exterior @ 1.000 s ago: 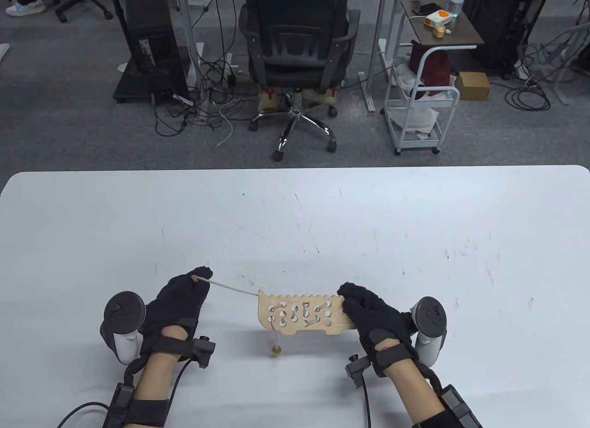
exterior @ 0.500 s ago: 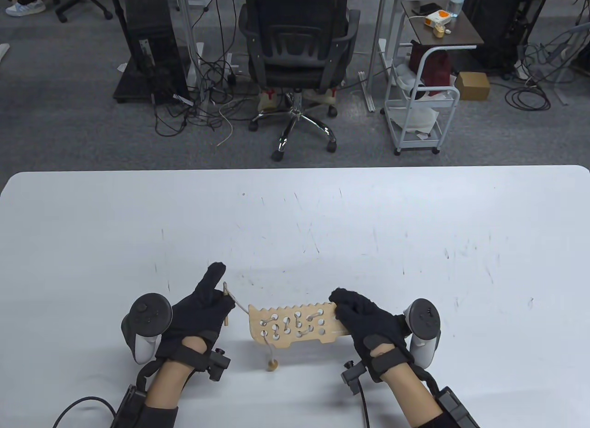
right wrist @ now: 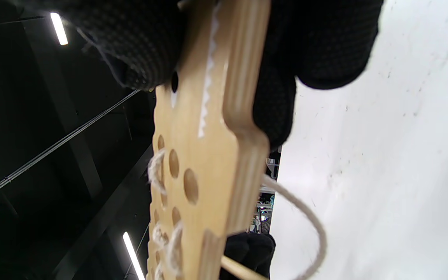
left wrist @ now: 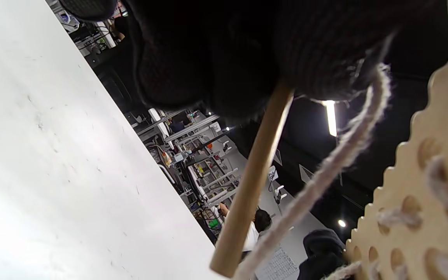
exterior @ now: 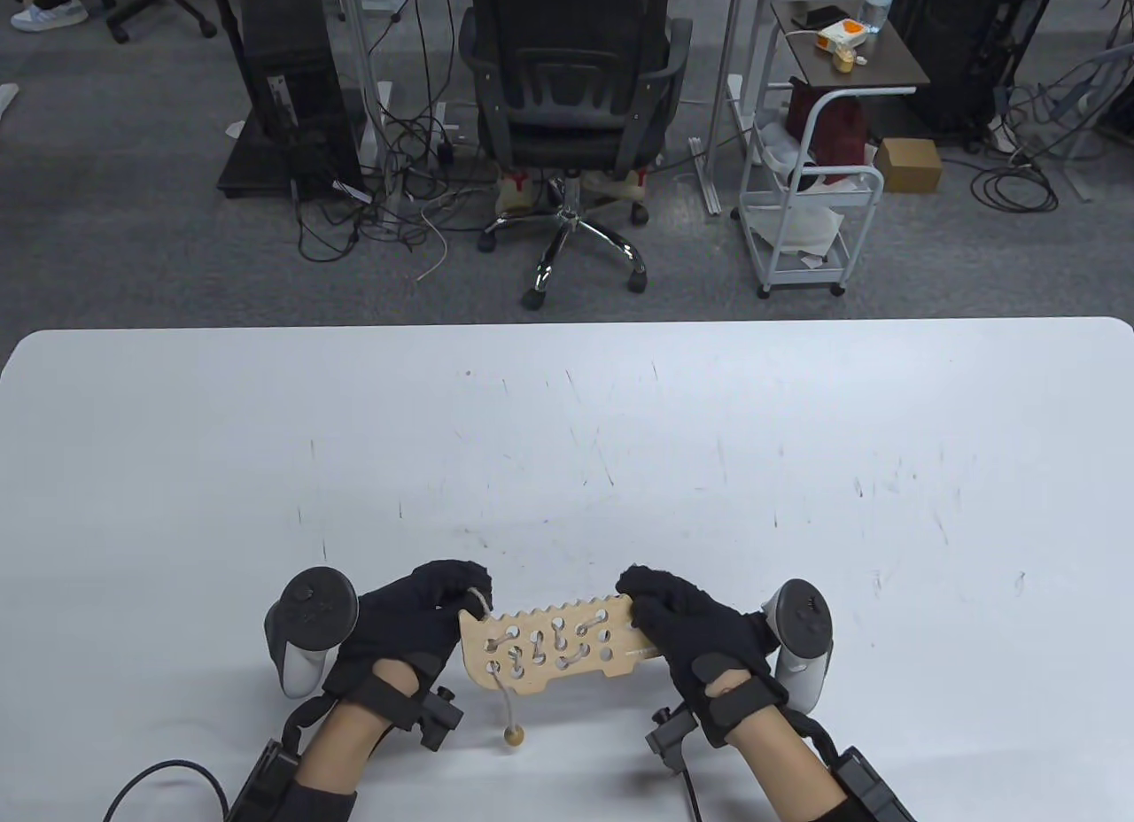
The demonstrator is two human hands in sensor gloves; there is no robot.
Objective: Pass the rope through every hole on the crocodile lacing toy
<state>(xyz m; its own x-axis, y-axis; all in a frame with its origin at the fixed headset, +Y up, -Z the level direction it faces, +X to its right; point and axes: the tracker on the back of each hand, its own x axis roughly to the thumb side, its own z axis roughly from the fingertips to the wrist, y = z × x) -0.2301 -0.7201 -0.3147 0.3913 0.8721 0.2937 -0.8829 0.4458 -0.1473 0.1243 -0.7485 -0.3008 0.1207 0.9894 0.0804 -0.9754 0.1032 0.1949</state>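
One crocodile lacing toy (exterior: 551, 642), a flat plywood board with a saw-toothed far edge and notched near edge, is held above the white table (exterior: 567, 432) near its front edge, between two hands in black knit gloves. Its face is drilled with round holes in about three rows; several toward the left end already carry pale stitches, while at least three at the right end show bare. The right wrist view shows the layered ply edge and a white zigzag printed along the board.

One rope (exterior: 483, 600), a fuzzy cream twisted cord, arcs in a short loop from the toy's upper left corner to the left hand (exterior: 416, 614). That hand's fingers are curled, pinching a smooth round wooden needle (left wrist: 251, 182) where the cord joins it; the stick slants down out of the fingertips in the left wrist view. A second stretch of the cord hangs from the board's lower left and ends in one small round wooden bead (exterior: 512, 736) lying on the table.

The right hand (exterior: 695, 632) grips the toy's narrow right end, thumb on one face and fingers on the other.

Each hand carries one grey and white tracker, two in all
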